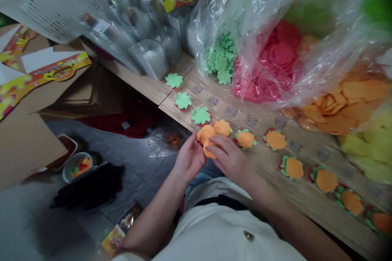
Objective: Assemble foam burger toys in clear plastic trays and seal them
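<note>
My left hand (187, 158) and my right hand (229, 158) meet over the edge of a wooden board (260, 167), pinching an orange foam disc (206, 133) and a second orange piece (209, 149) between their fingers. Just beyond my right fingers sits a stacked orange burger-like piece (222, 128). A row of similar orange discs on red and green layers (245, 139) runs right along the board. Green scalloped cut-outs on red layers (183, 100) lie to the far left of that row.
Clear plastic bags hold green (222, 59), red (275, 61) and orange (339, 104) cut-outs at the board's far side. Behind them stand a white plastic basket (58, 2) and clear plastic containers (150, 59). Printed cardboard sheets (39, 75) and a small bowl (77, 166) lie to the left.
</note>
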Demonstrator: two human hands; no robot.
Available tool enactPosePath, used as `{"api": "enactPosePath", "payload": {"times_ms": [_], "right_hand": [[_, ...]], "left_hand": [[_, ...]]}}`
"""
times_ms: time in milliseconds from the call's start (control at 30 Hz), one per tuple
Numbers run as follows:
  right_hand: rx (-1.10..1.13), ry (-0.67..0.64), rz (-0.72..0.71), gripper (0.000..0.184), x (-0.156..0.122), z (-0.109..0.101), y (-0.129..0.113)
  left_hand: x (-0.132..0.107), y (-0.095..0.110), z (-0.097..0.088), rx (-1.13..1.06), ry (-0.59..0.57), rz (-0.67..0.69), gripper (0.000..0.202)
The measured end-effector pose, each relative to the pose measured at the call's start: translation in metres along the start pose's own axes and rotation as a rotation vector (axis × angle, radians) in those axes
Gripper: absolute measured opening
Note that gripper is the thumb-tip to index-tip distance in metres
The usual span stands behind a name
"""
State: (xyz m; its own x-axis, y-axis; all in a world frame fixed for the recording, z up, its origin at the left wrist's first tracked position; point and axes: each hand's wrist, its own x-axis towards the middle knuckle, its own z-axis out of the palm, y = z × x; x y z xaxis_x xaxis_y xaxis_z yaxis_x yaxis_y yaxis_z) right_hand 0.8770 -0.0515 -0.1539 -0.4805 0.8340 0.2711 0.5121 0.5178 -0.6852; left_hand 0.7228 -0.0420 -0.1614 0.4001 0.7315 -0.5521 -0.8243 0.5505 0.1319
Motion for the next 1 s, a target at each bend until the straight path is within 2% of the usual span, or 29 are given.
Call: {"api": "enactPosePath", "payload": {"times_ms": [67,100,200,233,300,367,467,633,833,933,1000], "right_hand": [[0.081,-0.028,0.029,0.022,-0.002,0.002,-0.004],[0.162,0.03,0.107,0.021,-0.002,0.002,-0.005],[0.514,0.34,0.499,0.016,-0.001,-0.002,-0.005],[0.651,0.408,0.643,0.015,0.001,-0.003,-0.003],[0.894,0.402,0.868,0.02,0.006,-0.005,-0.001],[1.03,0.302,0.985,0.029,0.01,-0.003,-0.001],[1.068,0.207,1.009,0.036,0.014,0.005,-0.003],[0.965,0.2,0.95,0.035,0.015,0.016,-0.005],[0.937,0.173,0.96,0.037,0.016,0.008,-0.002],[0.96,-0.01,0.924,0.035,0.018,0.001,-0.006],[0.865,-0.145,0.853,0.034,0.019,-0.001,-0.01]], "left_hand": [[0.001,-0.002,-0.003,0.023,0.046,0.046,0.033],[0.001,-0.003,-0.005,0.038,0.052,0.058,0.032],[0.001,-0.003,-0.006,0.078,0.023,0.074,0.032],[0.0,-0.002,-0.005,0.086,0.015,0.077,0.032],[0.0,-0.003,-0.003,0.094,0.021,0.094,0.031],[0.0,-0.004,0.0,0.098,0.03,0.126,0.03],[0.0,-0.007,0.002,0.102,0.018,0.166,0.031],[-0.003,-0.005,-0.001,0.091,0.002,0.178,0.035],[-0.004,0.007,-0.006,-0.029,0.009,0.161,0.039],[-0.005,0.008,-0.008,-0.045,-0.018,0.132,0.047],[-0.005,0.007,-0.009,-0.062,-0.048,0.084,0.053]]}}
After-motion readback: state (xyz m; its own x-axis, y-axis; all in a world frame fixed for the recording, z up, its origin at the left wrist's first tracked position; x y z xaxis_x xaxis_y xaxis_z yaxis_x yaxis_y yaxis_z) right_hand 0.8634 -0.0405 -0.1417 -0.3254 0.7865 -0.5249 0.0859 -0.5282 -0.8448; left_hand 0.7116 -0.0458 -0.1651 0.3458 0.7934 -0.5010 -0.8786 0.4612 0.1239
